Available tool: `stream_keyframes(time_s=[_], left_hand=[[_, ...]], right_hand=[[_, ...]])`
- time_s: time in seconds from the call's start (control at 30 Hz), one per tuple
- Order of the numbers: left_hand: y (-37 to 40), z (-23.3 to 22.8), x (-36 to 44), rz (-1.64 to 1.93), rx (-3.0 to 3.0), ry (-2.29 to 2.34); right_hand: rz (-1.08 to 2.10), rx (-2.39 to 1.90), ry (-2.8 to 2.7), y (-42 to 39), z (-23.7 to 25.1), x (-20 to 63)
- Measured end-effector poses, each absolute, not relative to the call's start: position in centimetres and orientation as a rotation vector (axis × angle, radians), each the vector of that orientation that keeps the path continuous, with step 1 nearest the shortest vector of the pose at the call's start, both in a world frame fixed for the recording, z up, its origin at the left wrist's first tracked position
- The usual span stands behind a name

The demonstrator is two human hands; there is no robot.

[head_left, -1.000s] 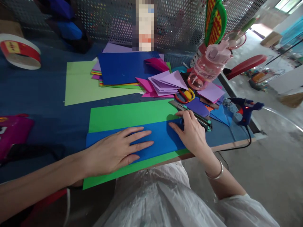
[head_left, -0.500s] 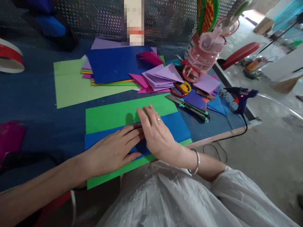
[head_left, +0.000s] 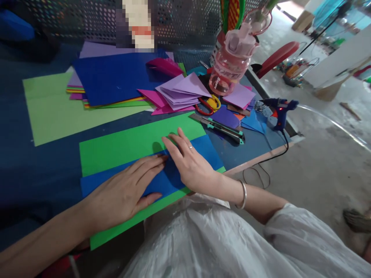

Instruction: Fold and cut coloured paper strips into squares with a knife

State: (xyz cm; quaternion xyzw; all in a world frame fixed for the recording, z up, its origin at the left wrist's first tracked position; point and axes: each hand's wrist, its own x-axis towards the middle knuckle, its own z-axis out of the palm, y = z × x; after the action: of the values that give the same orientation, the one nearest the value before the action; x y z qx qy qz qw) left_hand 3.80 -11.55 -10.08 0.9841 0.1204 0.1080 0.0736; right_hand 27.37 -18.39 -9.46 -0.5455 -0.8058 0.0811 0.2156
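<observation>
A green paper sheet [head_left: 121,148] lies at the table's front edge, its near corner jutting past it. Across the sheet runs a blue paper strip [head_left: 204,150]. My left hand [head_left: 124,189] rests flat on the strip's left and middle part, fingers stretched and thumb apart. Just right of its fingertips, my right hand [head_left: 193,164] leans on the strip with its fingers extended and raised toward the green area. A ring and a silver bracelet are on the right. The underside of both palms is hidden.
Behind lie a dark blue sheet [head_left: 116,79], a pale green sheet [head_left: 52,112] and folded lilac papers [head_left: 181,92]. A box cutter [head_left: 222,127] with its blade out touches the green sheet's far right corner. Scissors [head_left: 213,105], a pink bottle [head_left: 232,63] and a lit glue gun [head_left: 280,112] stand right.
The view has swung to the right, so the table's things appear further left. Both hands stay on the blue strip, with a slightly wider gap between left fingertips and right hand.
</observation>
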Motion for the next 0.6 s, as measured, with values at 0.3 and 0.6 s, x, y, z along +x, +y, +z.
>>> stream_keyframes(time_s=[0.3,0.6], left_hand=[[-11.3,-10.2,3.9,0.427,2.879,0.326],[-11.4,-10.1,4.0,0.314,2.827,0.380]], right_hand=[[0.364,-1.477,-2.242,-20.0,-9.2,32.8],[0.068,-1.487,-2.431,-20.3,-8.0,33.5]])
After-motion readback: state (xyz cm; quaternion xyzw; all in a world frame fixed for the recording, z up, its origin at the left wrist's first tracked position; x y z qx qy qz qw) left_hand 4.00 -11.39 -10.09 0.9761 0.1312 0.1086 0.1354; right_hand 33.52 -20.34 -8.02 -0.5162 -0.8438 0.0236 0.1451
